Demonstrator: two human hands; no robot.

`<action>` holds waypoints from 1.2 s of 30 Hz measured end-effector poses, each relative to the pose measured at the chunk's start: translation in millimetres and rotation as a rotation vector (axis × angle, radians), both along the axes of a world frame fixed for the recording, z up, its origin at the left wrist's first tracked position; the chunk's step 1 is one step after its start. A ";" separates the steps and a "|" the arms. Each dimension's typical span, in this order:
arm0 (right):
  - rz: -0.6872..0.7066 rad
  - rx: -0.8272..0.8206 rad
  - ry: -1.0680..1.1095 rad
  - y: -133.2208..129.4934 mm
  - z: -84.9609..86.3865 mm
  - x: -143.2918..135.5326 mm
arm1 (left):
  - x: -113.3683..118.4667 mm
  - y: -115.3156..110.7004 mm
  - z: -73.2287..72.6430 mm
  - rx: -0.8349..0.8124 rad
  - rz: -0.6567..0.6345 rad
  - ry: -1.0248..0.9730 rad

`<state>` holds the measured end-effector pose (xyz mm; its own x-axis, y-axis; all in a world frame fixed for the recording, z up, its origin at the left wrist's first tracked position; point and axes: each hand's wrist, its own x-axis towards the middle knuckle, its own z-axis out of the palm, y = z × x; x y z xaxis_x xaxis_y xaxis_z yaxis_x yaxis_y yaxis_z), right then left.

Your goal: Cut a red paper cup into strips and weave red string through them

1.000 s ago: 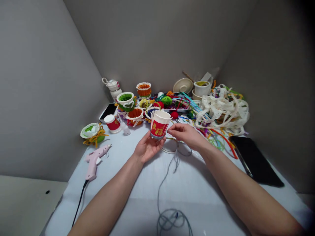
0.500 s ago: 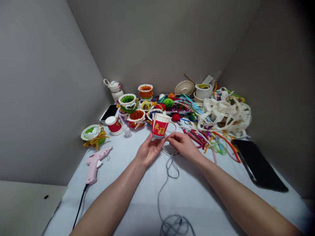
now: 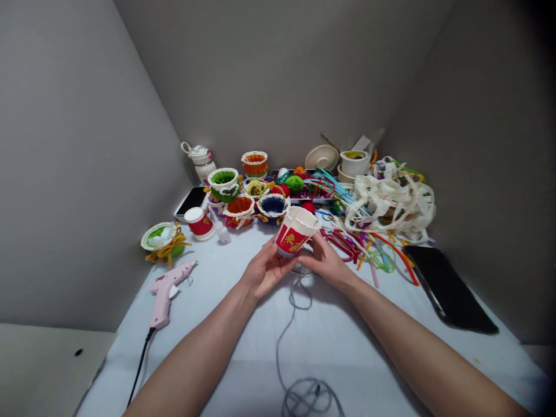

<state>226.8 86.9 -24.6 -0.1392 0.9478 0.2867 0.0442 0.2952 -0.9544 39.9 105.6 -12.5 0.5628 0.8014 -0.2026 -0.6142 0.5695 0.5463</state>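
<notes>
A red and white paper cup point(image 3: 292, 237), its side slit into strips and its base wrapped in grey cord, tilts between my hands above the table. My left hand point(image 3: 268, 269) holds it from the left and below. Against its right side is my right hand point(image 3: 324, 259), fingers partly hidden behind the cup and closed on it. Grey cord point(image 3: 280, 341) trails from beneath the cup toward the front edge, where it lies in a loose coil.
A pink glue gun point(image 3: 165, 292) lies at the left. Behind are yarn-covered cups point(image 3: 238, 209), another red cup point(image 3: 199, 223) and a bottle point(image 3: 203, 162). At the right are red-handled scissors point(image 3: 343, 244), white lace point(image 3: 391, 202) and a black phone point(image 3: 449, 289).
The cup has turned and tilted to the right, its opening now showing more. My right hand has moved from the cord at the base up to the cup's right side.
</notes>
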 end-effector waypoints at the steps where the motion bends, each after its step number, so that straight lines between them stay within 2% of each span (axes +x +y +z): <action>1: 0.044 -0.006 0.000 -1.3 0.1 1.3 | -0.1 -1.6 -0.9 0.021 -0.050 -0.001; 4: 0.161 -0.047 -0.050 -7.4 6.3 2.9 | 0.0 -6.3 -3.1 0.063 -0.194 -0.011; 6: 0.206 -0.020 -0.066 -11.3 13.9 2.3 | 0.3 -8.6 -4.1 0.070 -0.259 -0.005; 9: 0.167 0.070 -0.062 -14.4 23.4 0.5 | 1.1 -10.2 -5.1 0.054 -0.317 -0.004; 15: 0.147 0.014 -0.056 -15.5 22.2 -1.4 | 3.7 -12.2 -5.3 0.029 -0.333 -0.051; 21: 0.166 0.045 -0.053 -16.5 20.3 -2.0 | 5.0 -14.5 -4.9 0.041 -0.311 -0.057; 29: 0.325 -0.058 0.006 -15.3 21.6 -3.2 | 2.9 -10.7 -10.9 -0.095 -0.382 -0.066; 36: 0.275 0.025 0.032 -12.1 18.3 -3.6 | 8.5 -15.0 -9.0 -0.124 -0.336 -0.073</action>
<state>223.2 74.9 -6.3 -0.3811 0.8682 0.3177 -0.0713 0.3150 -0.9464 48.3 90.6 -21.4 0.8073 0.5410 -0.2359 -0.4165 0.8054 0.4219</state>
